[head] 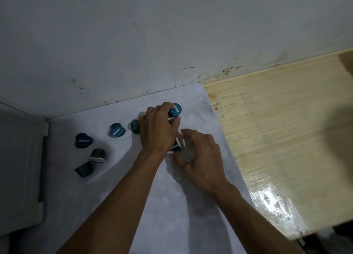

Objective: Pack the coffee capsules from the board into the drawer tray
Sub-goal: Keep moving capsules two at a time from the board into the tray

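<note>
Head view: left hand (pixel 159 127) reaching over the white board (pixel 172 206), fingers curled round a teal capsule (pixel 176 109) at the far edge, foil label up. Right hand (pixel 198 158) just beside it, fingers loosely curled, close to a dark capsule (pixel 176 145) lying between both hands; cannot tell whether gripped. Five more capsules (pixel 116 130) scattered on the board to the left, some tipped over. Pale wooden tabletop (pixel 277 129) to the right.

Capsule (pixel 176 145) half-hidden under left hand (pixel 159 129)
</note>
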`<state>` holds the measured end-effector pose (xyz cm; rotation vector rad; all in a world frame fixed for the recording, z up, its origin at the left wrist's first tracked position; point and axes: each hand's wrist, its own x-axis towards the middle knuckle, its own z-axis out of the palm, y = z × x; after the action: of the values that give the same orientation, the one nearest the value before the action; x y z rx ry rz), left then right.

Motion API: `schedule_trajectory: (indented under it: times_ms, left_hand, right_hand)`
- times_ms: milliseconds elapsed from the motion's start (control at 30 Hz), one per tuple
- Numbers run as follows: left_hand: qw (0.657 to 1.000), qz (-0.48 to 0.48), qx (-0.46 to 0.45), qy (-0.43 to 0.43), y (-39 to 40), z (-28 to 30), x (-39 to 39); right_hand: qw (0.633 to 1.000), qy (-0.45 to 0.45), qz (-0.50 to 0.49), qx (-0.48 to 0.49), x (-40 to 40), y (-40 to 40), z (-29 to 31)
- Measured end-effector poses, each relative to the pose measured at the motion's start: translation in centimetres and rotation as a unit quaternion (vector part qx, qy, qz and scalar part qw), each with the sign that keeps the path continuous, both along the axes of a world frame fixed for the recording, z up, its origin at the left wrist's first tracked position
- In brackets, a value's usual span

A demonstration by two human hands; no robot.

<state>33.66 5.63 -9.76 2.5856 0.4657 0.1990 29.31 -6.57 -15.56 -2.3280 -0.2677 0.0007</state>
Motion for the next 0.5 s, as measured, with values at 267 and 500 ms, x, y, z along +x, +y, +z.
schedule_trajectory:
  times_ms: [267, 500]
  left_hand:
    - [1.0, -0.017, 0.005, -0.012, 0.8, 0.0, 0.4]
    - [0.999, -0.037, 0.032, -0.002, 1.0, 0.1, 0.9]
  right_hand:
    - [0.998, -0.027, 0.015, -0.063, 0.3, 1.0, 2.9]
    - [0.997, -0.011, 0.066, -0.025, 0.6, -0.7, 3.2]
